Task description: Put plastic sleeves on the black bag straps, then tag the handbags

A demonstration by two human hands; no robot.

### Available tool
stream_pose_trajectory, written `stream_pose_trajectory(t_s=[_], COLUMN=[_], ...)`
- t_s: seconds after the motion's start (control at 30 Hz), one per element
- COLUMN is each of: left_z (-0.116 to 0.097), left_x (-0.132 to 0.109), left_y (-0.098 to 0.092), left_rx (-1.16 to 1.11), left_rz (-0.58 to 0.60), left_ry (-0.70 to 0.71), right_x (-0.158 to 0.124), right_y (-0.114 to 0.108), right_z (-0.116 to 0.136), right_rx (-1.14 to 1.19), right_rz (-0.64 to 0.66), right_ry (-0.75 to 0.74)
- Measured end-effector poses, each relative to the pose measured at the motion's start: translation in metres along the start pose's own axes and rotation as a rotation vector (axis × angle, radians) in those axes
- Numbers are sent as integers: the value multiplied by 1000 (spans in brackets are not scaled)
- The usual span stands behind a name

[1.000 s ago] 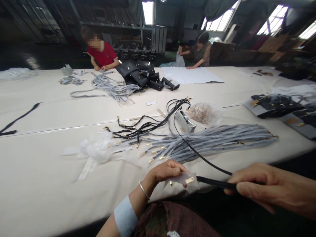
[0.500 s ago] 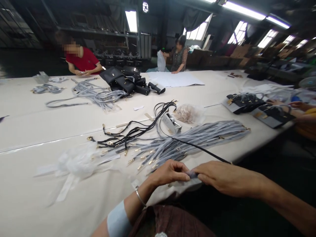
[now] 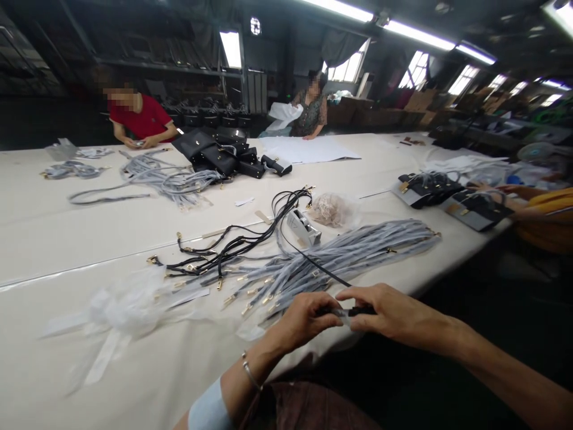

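At the table's front edge, my left hand (image 3: 308,316) and my right hand (image 3: 385,310) are close together, fingers pinched on a thin black strap (image 3: 329,275). A small pale strip of wrapping (image 3: 344,316) shows between the fingertips, around or against the strap; which of the two I cannot tell. From my right hand the strap runs back to the tape dispenser (image 3: 304,227). Just beyond my hands lies a bundle of grey-wrapped straps (image 3: 358,251) with gold clasps. Left of it are loose black straps (image 3: 250,239) with gold hardware.
Crumpled white wrapping (image 3: 125,304) lies at the left, and a plastic bag (image 3: 331,209) sits behind the dispenser. Black bags (image 3: 215,155) and more grey-wrapped straps (image 3: 170,176) lie farther back. Two people (image 3: 143,116) work across the table; a yellow-sleeved person's arm (image 3: 546,209) reaches in at right.
Both hands stay close together on the strap. My right hand's fingers have spread somewhat, and black strap now shows beneath them. The whole view has shifted slightly.
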State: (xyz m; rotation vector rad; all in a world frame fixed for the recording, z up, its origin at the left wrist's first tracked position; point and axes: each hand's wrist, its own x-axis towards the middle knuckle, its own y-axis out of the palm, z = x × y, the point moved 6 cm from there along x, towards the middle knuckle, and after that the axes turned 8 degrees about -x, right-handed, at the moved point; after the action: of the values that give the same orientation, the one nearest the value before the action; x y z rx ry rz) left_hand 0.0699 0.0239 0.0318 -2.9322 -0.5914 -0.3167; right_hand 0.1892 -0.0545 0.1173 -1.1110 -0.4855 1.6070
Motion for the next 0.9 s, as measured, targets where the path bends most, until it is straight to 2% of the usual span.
stream_pose_trajectory(t_s=[0.13, 0.2, 0.3, 0.43, 0.5, 0.57, 0.67, 0.8, 0.87, 0.9], left_z=[3, 3, 7, 23, 25, 25, 21, 12, 20, 28], left_x=[-2, -2, -2, -3, -2, 1, 5, 6, 4, 5], left_y=[-4, -6, -8, 2, 7, 11, 15, 20, 28, 31], left_rx=[60, 79, -50, -391, -456, -475, -377, 197, 407, 438], left_rz=[-78, -98, -92, 19, 56, 63, 38, -41, -23, -6], left_ry=[-9, 0, -94, -380, -434, -439, -379, -39, 91, 93], right_x=[-9, -13, -14, -21, -22, -20, -13, -11, -10, -7], right_y=[-3, -4, -8, -3, 5, 12, 9, 8, 13, 16], right_z=[-23, -32, -30, -5, 3, 4, -9, -37, -46, -50], right_rx=[93, 83, -70, -557, -708, -705, -422, 58, 82, 51], right_rz=[95, 86, -74, -359, -385, -327, -219, -35, -17, -34], right_ry=[101, 118, -27, -298, -332, -298, -131, 129, 186, 196])
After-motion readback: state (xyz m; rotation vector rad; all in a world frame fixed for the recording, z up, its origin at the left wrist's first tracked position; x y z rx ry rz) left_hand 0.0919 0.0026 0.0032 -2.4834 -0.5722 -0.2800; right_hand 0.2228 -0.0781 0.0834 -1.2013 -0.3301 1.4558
